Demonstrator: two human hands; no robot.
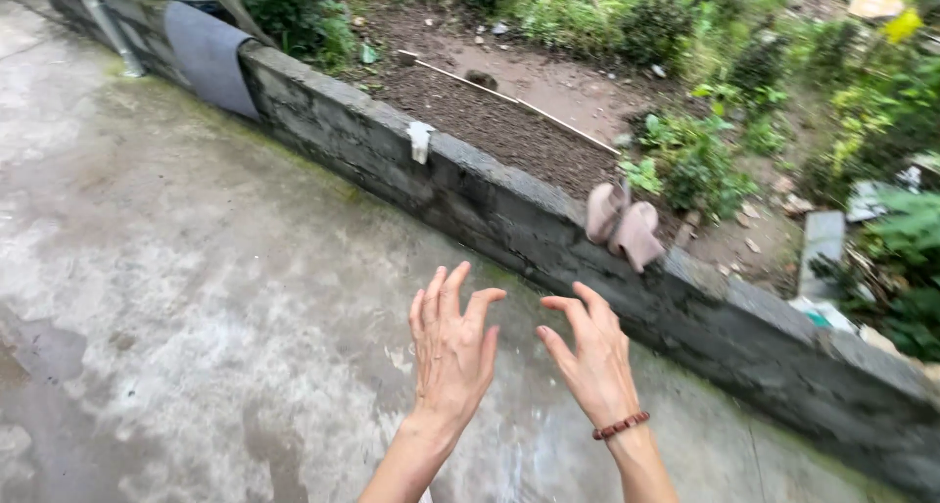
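My left hand (450, 351) and my right hand (587, 356) are raised side by side over wet concrete ground (176, 297), fingers spread and slightly curled, holding nothing. A reddish bead bracelet (621, 426) circles my right wrist. Both hands point toward a low grey stone wall (490, 204). A pair of pinkish-brown slippers (623, 229) lies on top of the wall, just beyond my right hand's fingertips and apart from them.
Behind the wall is a bare soil bed (509, 121) with a thin stick (509, 99) lying across it and green plants (705, 160) to the right. A grey cloth (208, 57) hangs over the wall at the far left. A small white scrap (420, 139) sits on the wall.
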